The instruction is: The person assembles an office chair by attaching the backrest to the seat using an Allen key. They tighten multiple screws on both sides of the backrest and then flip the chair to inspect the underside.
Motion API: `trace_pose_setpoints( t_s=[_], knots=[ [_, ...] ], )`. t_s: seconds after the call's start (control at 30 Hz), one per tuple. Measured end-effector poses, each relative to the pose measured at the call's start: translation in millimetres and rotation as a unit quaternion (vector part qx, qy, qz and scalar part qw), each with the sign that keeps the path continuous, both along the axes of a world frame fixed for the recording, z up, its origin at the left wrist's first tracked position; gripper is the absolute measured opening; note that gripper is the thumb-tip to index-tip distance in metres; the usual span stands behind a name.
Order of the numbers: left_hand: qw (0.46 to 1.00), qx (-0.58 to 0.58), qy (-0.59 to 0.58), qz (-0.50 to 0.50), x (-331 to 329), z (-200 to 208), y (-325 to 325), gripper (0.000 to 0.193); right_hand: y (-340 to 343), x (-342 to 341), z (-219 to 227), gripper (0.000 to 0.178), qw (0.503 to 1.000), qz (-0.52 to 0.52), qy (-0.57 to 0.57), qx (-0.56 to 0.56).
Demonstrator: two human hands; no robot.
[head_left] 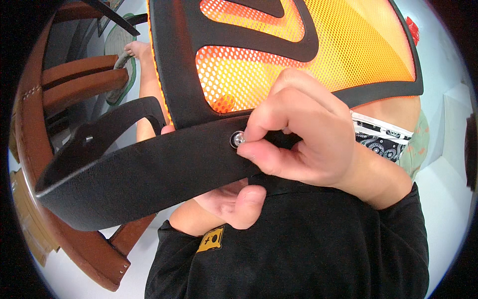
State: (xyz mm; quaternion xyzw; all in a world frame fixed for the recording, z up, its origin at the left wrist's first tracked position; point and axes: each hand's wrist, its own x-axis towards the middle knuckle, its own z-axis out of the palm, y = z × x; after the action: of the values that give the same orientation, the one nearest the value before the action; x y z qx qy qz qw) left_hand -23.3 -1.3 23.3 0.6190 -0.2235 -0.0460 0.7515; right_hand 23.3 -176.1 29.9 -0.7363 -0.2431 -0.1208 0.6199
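Note:
My right hand (pixel 303 132) is closed, its thumb and forefinger pinching a small shiny bolt (pixel 238 140). The bolt sits at a round hole in a curved black armrest (pixel 164 162); how deep it goes is hidden. My left hand (pixel 234 203) grips the armrest from below, its thumb at the near edge and one fingertip showing past the far edge. Against the armrest's far side lies a chair back (pixel 363 47) of orange mesh in a black frame (pixel 177 65).
Brown furniture with rounded bars (pixel 84 82) stands at the left, close to the armrest's end. Cardboard (pixel 32 219) lies beyond it at the lower left. A bare foot (pixel 134 49) rests by a green-edged item (pixel 119 82). Something red (pixel 413 30) is at the upper right.

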Motion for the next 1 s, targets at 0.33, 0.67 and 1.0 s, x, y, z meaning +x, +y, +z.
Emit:
trace_pose_setpoints(
  t_s=[0.33, 0.67, 1.0],
  knots=[
    [1.000, 0.024, 0.002, 0.005, -12, -7, 1, 0.078, -5, -20, -9, 0.036, 0.995, -0.035, -0.066, -0.070],
    [0.999, 0.020, 0.029, -0.003, -4, -3, 0, 0.081, -3, -29, -7, 0.032, 0.998, -0.042, -0.026, -0.025],
    [0.999, 0.001, 0.026, 0.022, -6, 5, 0, 0.085, -13, 4, -2, 0.023, 0.994, -0.010, -0.088, -0.070]
  ],
)
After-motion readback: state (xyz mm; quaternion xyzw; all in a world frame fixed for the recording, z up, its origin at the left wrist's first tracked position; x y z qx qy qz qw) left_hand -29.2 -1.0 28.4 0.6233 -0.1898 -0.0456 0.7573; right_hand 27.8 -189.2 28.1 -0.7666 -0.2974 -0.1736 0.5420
